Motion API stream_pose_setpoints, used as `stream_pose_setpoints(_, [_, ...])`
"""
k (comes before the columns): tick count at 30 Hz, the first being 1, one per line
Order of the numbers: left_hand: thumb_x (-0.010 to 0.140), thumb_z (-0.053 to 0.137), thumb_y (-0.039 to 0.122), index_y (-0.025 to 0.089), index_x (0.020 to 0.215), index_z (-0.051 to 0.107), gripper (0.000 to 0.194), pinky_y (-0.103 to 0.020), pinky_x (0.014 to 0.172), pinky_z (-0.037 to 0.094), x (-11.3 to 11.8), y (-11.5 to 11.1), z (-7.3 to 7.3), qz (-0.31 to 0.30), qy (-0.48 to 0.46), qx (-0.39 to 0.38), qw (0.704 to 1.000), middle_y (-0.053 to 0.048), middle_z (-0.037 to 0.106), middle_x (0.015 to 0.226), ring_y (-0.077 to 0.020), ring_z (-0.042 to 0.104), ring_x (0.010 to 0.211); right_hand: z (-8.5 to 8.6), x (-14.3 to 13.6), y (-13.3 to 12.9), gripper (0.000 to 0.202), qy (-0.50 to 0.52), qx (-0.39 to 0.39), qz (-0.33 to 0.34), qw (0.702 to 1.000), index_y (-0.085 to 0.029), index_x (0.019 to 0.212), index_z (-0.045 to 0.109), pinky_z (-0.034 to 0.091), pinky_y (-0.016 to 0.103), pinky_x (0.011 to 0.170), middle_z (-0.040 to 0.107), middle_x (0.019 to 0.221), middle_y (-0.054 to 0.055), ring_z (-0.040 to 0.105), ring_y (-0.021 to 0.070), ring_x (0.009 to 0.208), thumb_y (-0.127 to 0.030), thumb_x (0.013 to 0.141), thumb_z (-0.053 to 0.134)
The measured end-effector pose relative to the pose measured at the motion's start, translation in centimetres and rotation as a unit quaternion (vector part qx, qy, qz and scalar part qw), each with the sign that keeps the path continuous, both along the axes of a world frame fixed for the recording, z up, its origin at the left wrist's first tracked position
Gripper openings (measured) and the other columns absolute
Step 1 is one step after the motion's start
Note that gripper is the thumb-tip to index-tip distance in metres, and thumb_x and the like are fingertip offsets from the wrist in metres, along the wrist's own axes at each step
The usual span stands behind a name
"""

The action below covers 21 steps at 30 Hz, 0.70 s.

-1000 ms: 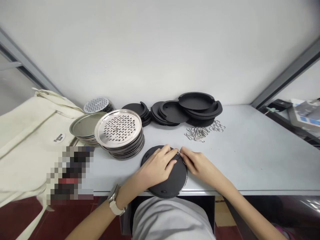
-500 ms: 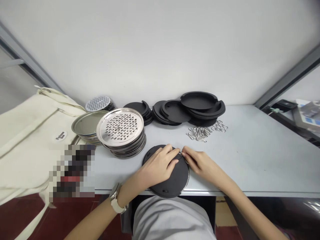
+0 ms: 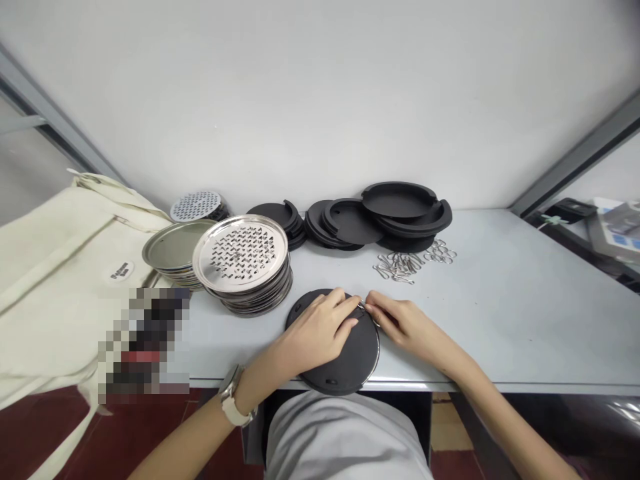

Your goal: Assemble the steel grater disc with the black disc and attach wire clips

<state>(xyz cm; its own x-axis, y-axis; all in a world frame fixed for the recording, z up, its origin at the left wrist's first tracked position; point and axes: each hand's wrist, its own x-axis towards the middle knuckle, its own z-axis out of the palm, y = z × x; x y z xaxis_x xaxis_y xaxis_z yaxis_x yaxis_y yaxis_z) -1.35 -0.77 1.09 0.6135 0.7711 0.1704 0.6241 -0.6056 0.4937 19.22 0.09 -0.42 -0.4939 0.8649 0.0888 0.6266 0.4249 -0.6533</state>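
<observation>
A round black disc (image 3: 345, 360) with a shiny metal rim showing at its right lies at the table's front edge. Across its top rests my left hand (image 3: 323, 327), fingers bent and closed by a small metal clip (image 3: 360, 305) at the disc's upper right. My right hand (image 3: 393, 315) pinches the other end of this clip; a bit of metal shows under its fingers. Left of the disc stands a stack of round metal plates (image 3: 243, 257), the top one with rows of cut holes. Loose metal clips (image 3: 397, 267) and rings (image 3: 440, 252) lie behind my right hand.
Black round lids (image 3: 400, 203) are piled along the wall, with more black discs (image 3: 275, 217) beside them. Plain metal discs (image 3: 175, 247) and a perforated grey disc stack (image 3: 197, 207) stand at the left, near a cream bag (image 3: 65, 267).
My right hand has shifted very slightly at the clip. My left hand and the black disc are almost unmoved.
</observation>
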Motion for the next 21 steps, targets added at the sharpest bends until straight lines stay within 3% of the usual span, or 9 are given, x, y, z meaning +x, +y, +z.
stream_pose_setpoints(16, [0.096,0.042,0.025,0.023,0.131,0.045,0.035,-0.038,0.093,0.046,-0.27,-0.14,-0.18,0.013,-0.004,-0.008,1.000,-0.007,0.053,0.107,-0.0204,0.054,0.100,0.10,0.33,0.11,0.024,0.023,-0.026,0.003,0.999,-0.022,0.080,0.046,0.036,0.023,0.056,0.043,0.061,-0.005,0.041,0.0121,0.054,-0.032,0.098,0.034])
stream_pose_setpoints(21, [0.095,0.043,0.027,0.022,0.128,0.047,0.033,-0.039,0.094,0.045,-0.51,-0.13,-0.07,0.029,-0.012,-0.009,0.999,-0.007,0.054,0.108,-0.0202,0.055,0.101,0.35,0.92,-0.02,0.025,0.043,-0.038,-0.025,0.998,-0.022,0.078,0.045,0.036,0.023,0.055,0.042,0.061,-0.004,0.040,0.0122,0.055,-0.033,0.097,0.035])
